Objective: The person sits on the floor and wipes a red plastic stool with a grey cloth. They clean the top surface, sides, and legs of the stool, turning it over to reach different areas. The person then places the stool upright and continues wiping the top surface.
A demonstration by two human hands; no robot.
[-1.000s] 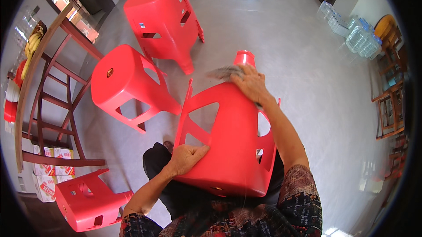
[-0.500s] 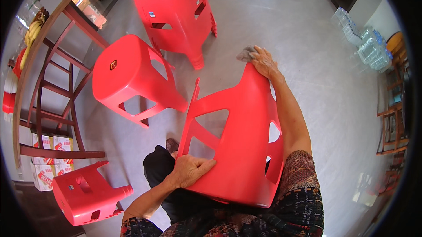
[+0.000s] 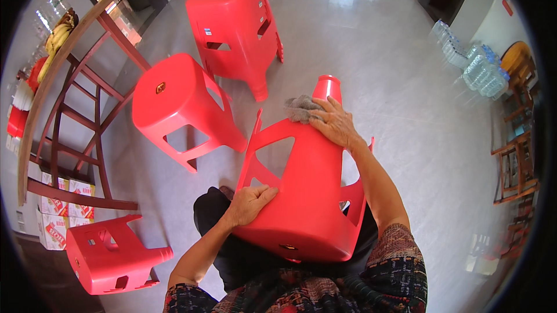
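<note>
A red plastic stool lies tilted across my lap, its seat toward me and its legs pointing away. My left hand grips the stool's left side, fingers wrapped round the edge of an opening. With my right hand I press a grey cloth against the stool's upper leg. The cloth bunches out past the fingertips on the left. Part of the cloth is hidden beneath the palm.
Two red stools stand ahead on the left: a nearer one and a taller-looking one. Another red stool lies on its side at lower left, near cartons under a wooden table. Packs of bottles line the right wall.
My right hand has moved from the leg's far end down toward me with the cloth. The held stool has turned, showing its leg tip and more of its seat. My left hand keeps its grip.
</note>
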